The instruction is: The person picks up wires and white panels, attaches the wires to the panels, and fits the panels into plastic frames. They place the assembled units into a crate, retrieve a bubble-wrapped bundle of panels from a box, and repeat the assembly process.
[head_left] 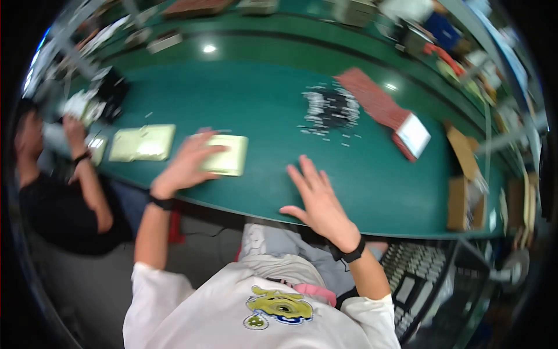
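My left hand (189, 160) rests over the left part of a pale yellow, flat square panel (233, 156) near the table's front edge. Its fingers are stretched out, with the thumb apart; they seem to touch the panel, though blur hides the exact contact. To the right, my right hand (319, 198) hovers at the front edge with fingers spread and nothing in them. Left of my left hand lie more pale yellow panels (148, 143), side by side. Farther back, a scattered pile of small black and white parts (333, 108) lies on the green table (267, 99).
A red wrapping strip (375, 100) runs beside the pile to a white rectangular item (412, 137). An opened cardboard box (462, 195) stands at the right edge. On the left, a co-worker (64, 198) sits with a raised hand near a black object (110, 93).
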`<state>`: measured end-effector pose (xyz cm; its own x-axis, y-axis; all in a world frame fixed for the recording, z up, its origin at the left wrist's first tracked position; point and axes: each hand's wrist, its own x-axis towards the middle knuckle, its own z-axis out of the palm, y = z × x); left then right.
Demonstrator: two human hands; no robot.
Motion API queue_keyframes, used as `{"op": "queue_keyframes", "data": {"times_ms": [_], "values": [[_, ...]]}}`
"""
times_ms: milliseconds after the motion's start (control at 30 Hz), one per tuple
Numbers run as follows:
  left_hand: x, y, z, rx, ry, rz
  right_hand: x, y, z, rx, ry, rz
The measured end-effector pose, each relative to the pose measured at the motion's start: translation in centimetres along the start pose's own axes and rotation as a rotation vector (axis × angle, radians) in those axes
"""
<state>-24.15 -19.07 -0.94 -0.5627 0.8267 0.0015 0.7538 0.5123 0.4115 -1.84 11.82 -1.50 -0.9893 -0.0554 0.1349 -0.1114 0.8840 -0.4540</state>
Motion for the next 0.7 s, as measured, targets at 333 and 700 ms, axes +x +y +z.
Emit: {"op": "queue_keyframes", "data": {"times_ms": [333, 700], "values": [[-4.2, -3.2, -4.8, 0.01, 0.097, -0.344, -1.9, 19.5, -13.8, -0.355, 0.381, 0.755], [1.4, 16.0, 0.7, -0.367, 0.389, 0.044, 8.8, 30.9, -17.6, -0.089, 0.003, 1.225]]}}
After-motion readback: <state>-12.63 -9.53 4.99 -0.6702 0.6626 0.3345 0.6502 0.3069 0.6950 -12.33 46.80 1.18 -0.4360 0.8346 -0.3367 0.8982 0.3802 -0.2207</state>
